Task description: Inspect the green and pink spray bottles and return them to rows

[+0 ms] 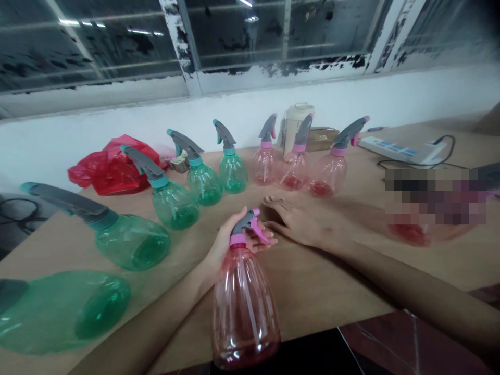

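Observation:
A clear pink spray bottle (246, 307) with a grey and pink trigger head stands close in front of me at the table's near edge. My left hand (226, 234) is curled around its head and neck from behind, the thumb up beside the grey nozzle and the fingertips showing past the pink trigger. The bottle hides part of the palm. My right hand (292, 221) lies palm down on the wooden table (312, 291), fingers stretched out and holding nothing. Beyond it, three pink spray bottles (295, 169) stand in a row.
Several green spray bottles (175, 205) line the left side. A red plastic bag (121, 166) sits behind them. At the back stand a cream container (297, 122) and a brown packet (322, 138). A white power strip (402, 151) with a black cable lies right, near another, partly blurred pink bottle (414, 232).

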Demonstrator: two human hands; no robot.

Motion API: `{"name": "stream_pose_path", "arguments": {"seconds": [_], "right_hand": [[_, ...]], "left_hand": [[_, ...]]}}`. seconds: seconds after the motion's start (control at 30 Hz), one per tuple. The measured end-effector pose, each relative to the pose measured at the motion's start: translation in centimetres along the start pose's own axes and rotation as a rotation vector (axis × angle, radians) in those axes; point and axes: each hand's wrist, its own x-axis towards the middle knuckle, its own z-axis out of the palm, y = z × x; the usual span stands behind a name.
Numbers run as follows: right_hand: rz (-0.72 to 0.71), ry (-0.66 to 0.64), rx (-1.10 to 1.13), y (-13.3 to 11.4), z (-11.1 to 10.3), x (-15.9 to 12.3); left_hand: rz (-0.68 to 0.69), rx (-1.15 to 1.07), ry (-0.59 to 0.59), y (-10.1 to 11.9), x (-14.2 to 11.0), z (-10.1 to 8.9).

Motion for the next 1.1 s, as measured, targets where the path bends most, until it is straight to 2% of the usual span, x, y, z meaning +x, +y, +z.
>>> {"name": "stream_pose_path", "arguments": {"seconds": [0.13,0.37,0.53,0.67,0.8,0.93,1.1], "right_hand": [[-0.006,0.011,0.010,0.4,0.3,0.0],[-0.005,-0.014,-0.035,0.5,0.3,0.1],[-0.003,0.018,0.000,0.6,0.6,0.0],[-0.006,0.013,-0.004,0.5,0.6,0.0],[0.000,0.004,-0.033,0.1,0.2,0.0],[0.000,-0.001,-0.032,0.0,0.1,0.0],[-0.010,-0.010,-0.070,0.1,0.1,0.0]], "left_hand": [[-0.036,-0.029,0.056,0.3,0.2,0.0],[-0.050,-0.038,0.042,0.2,0.4,-0.3],[-0.065,-0.028,0.046,0.3,0.5,-0.2],[-0.049,-0.012,0.022,0.2,0.3,-0.1],[0.038,0.075,0.032,-0.2,-0.2,0.1],[0.007,0.053,0.005,-0.2,-0.2,0.1],[-0.041,-0.022,0.085,0.7,0.1,-0.1]]}}
